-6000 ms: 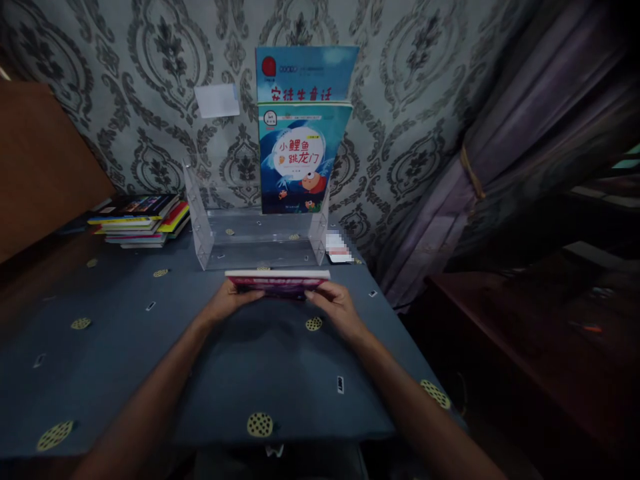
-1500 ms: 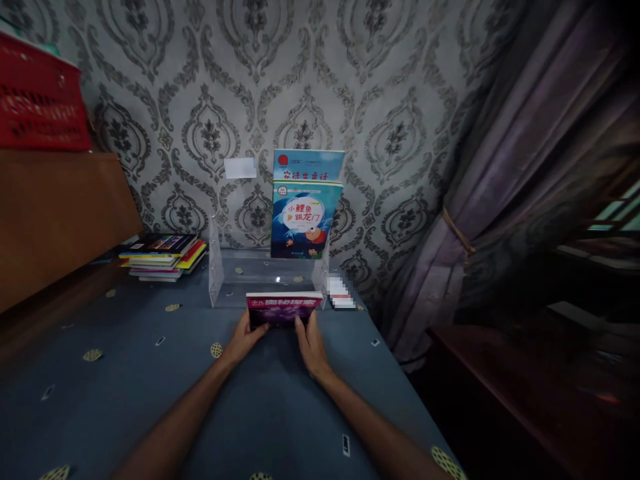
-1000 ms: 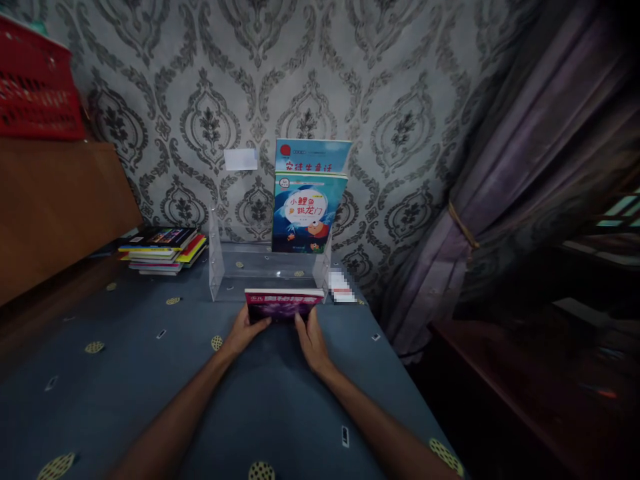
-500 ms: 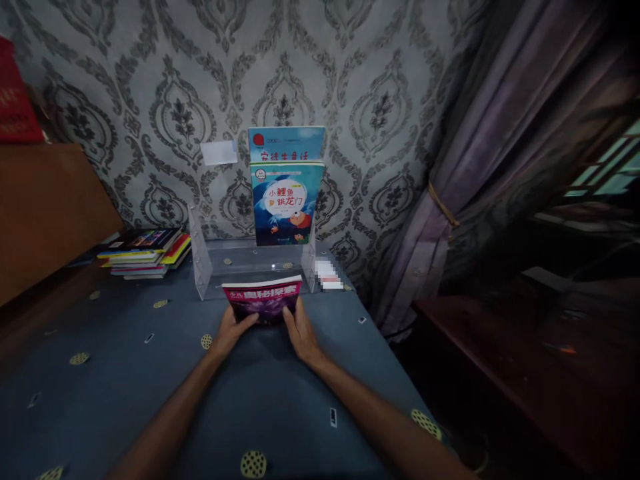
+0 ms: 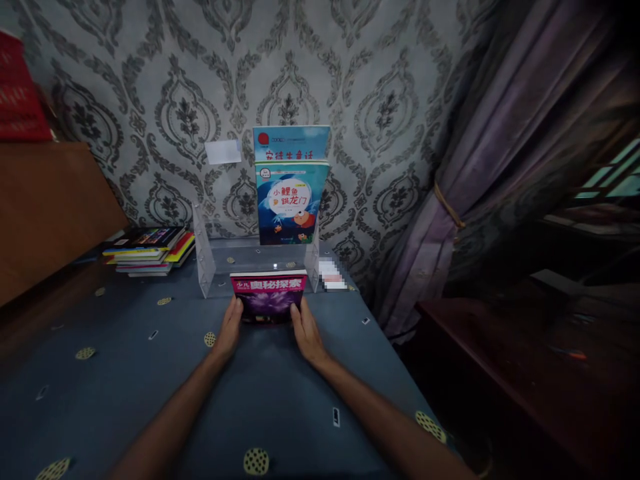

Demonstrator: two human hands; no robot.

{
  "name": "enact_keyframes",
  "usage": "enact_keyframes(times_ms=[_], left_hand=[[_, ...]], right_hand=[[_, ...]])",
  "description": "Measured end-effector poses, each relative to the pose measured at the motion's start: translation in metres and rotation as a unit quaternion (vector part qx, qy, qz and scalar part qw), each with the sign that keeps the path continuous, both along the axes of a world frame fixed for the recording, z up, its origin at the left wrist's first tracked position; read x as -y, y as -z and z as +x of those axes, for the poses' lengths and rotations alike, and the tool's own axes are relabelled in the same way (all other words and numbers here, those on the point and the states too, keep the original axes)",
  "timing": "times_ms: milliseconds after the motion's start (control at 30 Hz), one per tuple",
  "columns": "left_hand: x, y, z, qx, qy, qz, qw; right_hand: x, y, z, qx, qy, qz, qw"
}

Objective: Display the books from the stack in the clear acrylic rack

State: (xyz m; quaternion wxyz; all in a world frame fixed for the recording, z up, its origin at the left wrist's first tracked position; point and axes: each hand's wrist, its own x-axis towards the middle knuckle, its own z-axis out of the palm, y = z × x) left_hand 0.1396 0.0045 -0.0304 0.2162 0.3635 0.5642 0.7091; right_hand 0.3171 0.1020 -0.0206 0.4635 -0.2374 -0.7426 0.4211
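Observation:
A magazine with a pink title band and a purple cover is held between my two hands, its cover tilted toward me. My left hand grips its left edge, thumb in front. At the right edge my right hand holds it the same way; the fingers behind are hidden. Just beyond is a clear acrylic book rack. Two blue children's books stand in its upper tiers on the right: a front one with a red fish and another book behind, partly covered.
A stack of books and magazines lies at the left on the blue patterned tablecloth. A blurred-out item is right of the rack. A brown cabinet, purple curtain and dark red table flank the area.
The magazine has tipped more upright, so more of its cover shows. My left thumb has drawn back toward its left edge. The view has shifted slightly.

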Motion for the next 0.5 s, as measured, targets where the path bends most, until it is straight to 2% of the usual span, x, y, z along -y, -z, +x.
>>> enact_keyframes(times_ms=[100,167,333,500], left_hand=[[0.002,-0.009,0.005,-0.038,-0.06,-0.024,0.997],[0.006,-0.017,0.008,-0.087,-0.078,-0.034,0.993],[0.012,-0.036,0.01,-0.203,-0.052,-0.019,0.978],[0.01,-0.04,0.006,-0.241,-0.059,-0.021,0.968]], right_hand=[[0.0,-0.002,0.0,-0.013,-0.005,-0.003,1.0],[-0.001,-0.003,0.001,-0.024,-0.012,-0.006,1.0],[-0.005,-0.002,0.0,-0.027,-0.029,-0.029,0.999],[-0.011,-0.001,-0.005,-0.049,-0.024,-0.023,0.998]])
